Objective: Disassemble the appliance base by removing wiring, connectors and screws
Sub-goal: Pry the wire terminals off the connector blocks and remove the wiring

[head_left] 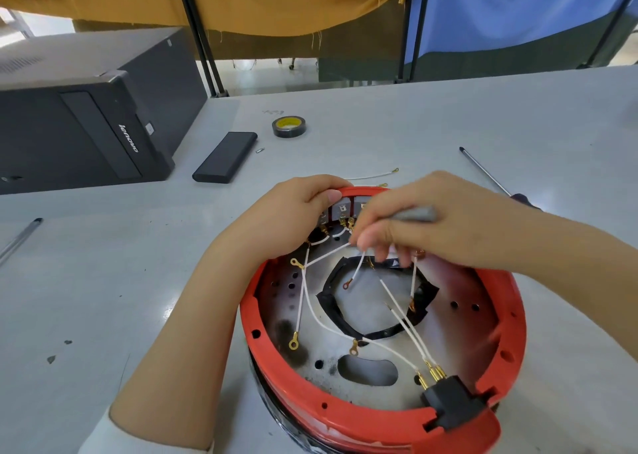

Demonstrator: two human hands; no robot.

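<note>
Right hand (424, 225): fingers curled, pinching white wires (328, 254) at the far inner side of the red appliance base (276, 360); a grey object lies in its grasp, kind unclear. Left hand (286, 218): fingers curled over the base's far rim, gripping it. Wires fan down from the pinch to ring terminals and a black plug connector (452, 402) at the near rim. Base sits on a grey table (103, 281). Beyond: screwdriver (483, 172), tape roll (289, 126), black computer case (79, 122).

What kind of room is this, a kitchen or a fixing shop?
Probably a repair workbench, not a kitchen: a black desktop computer case, a roll of black electrical tape and a long metal screwdriver lie on the grey table.
</note>
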